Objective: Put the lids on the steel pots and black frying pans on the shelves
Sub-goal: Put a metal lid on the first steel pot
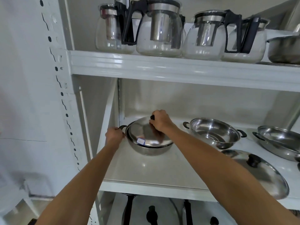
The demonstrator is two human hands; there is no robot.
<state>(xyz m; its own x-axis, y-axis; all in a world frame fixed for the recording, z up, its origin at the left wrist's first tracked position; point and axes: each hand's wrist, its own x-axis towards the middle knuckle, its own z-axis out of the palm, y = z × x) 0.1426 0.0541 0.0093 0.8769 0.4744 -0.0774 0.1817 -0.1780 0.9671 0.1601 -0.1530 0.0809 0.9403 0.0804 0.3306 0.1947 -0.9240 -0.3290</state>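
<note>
White metal shelving fills the head view, with a pale wall to the left. On the middle shelf (pixel 151 172) a steel pot (pixel 146 149) stands near the left upright, and its lid (pixel 146 133) sits tilted on the rim, high at the back and low at the front. The right hand (pixel 160 121) has its grip clamped on the lid's black knob (pixel 152 117); the left hand (pixel 114 135) has its grip closed around the pot's left handle (pixel 122 127).

To the right stand two open steel pots, one near (pixel 214 132) and one at the frame edge (pixel 282 143), and a loose lid (pixel 258 172) lies at the shelf's front edge. Glass teapots (pixel 159 30) line the shelf above; glass-lidded pans (pixel 162 211) show faintly below.

Risks, as I judge them: the tilted lid could settle off-centre and slide forward if let go early, and the polished steel gives little friction. The loose lid overhangs the front lip and sits just under the right forearm, so a careless pull back could knock it off. Open room lies in front of the pot; the upright crowds the left hand, and the shelf above limits lift.
</note>
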